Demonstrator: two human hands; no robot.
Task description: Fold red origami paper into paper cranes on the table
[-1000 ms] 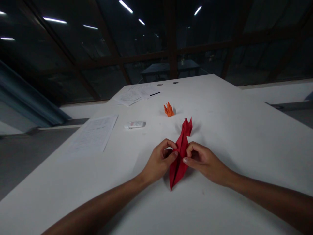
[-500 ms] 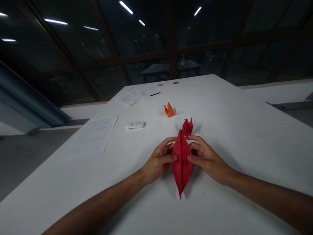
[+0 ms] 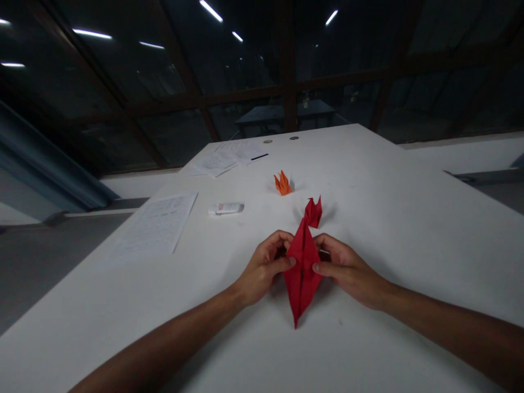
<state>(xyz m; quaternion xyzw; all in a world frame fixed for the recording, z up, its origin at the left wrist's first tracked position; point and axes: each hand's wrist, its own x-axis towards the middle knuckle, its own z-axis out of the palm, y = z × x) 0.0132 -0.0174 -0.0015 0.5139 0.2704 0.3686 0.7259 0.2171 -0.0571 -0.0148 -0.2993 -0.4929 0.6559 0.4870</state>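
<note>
Both hands, the left hand (image 3: 264, 267) and right hand (image 3: 347, 268), are pinching the red paper model (image 3: 303, 267). It is narrowing again after spreading wide, its tip dropping onto the desk (image 3: 409, 218) below the orange model (image 3: 282, 183).

Both forearms come in from the lower edge and meet at the red paper model (image 3: 302, 273). The left hand (image 3: 262, 270) is on the left side of the model, fingers curled, with the thumb pressing its left edge. The right hand (image 3: 347, 270) is on the right side, also curled, its thumb on the right edge. Both wrists are low and nearly straight.
</note>
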